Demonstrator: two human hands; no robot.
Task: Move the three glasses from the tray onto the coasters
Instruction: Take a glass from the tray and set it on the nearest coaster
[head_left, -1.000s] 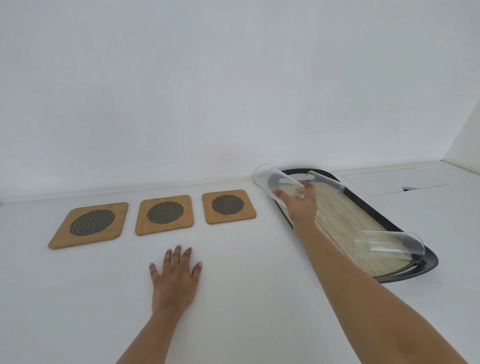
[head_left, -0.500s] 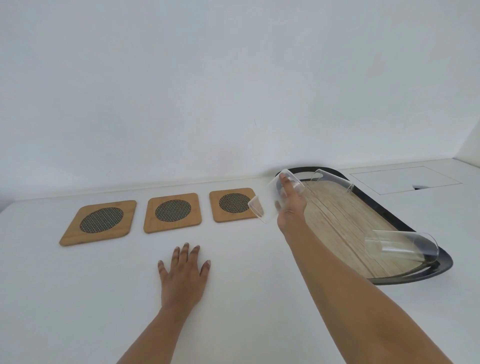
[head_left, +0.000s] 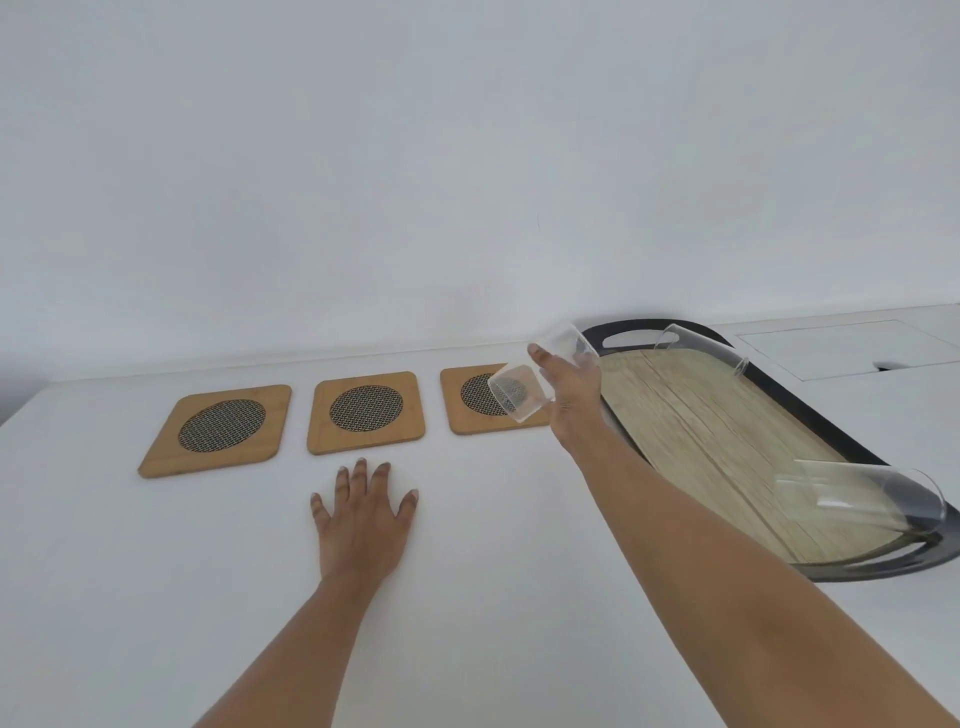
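Tilting over the right coaster (head_left: 496, 400), a glass (head_left: 540, 376) is gripped by the right hand (head_left: 571, 392), likely being angled for setting down. Left hand (head_left: 363, 519) lies flat and open on the counter (head_left: 493, 597). Two glasses (head_left: 698, 351) (head_left: 857, 501) lie sideways on the tray (head_left: 810, 423). Middle coaster (head_left: 366, 412) and left coaster (head_left: 221, 430) are bare; nothing is seen blocking.

Lighting is bright, soft and super even, so the white desk (head_left: 156, 597) and the wall behind nearly blend together. Shadows are barely there, just a faint smudge under the left hand (head_left: 363, 525) and along the near edges of the coasters (head_left: 218, 428). No harsh glare, only thin highlights on the glass (head_left: 862, 501) at the tray's (head_left: 810, 415) near end. Wide-angle lens bends the desk's back edge and stretches the forearms toward the bottom corners. The right hand (head_left: 571, 395) looks slightly soft.
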